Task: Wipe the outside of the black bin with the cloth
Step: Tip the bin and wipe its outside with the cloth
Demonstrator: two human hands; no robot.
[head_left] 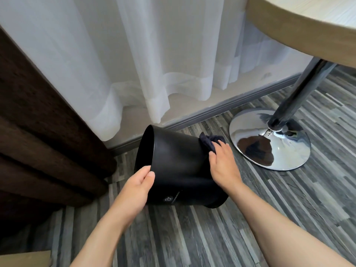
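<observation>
The black bin [177, 162] is tipped on its side over the wood-pattern floor, its open mouth facing left and its base to the right. My left hand [137, 186] grips the bin's rim at the lower left, thumb on the outside wall. My right hand [223, 162] presses a dark blue cloth [210, 141] against the bin's outer wall near the base end. Part of the cloth bunches out above my fingers; the rest is hidden under my palm.
A round wooden table [300, 26] stands at the upper right on a chrome pole [300, 93] and a shiny disc base [269, 139] close to the bin. White sheer curtains [134, 64] hang behind, a brown curtain [38, 132] hangs on the left. A grey skirting board [212, 110] runs along the wall.
</observation>
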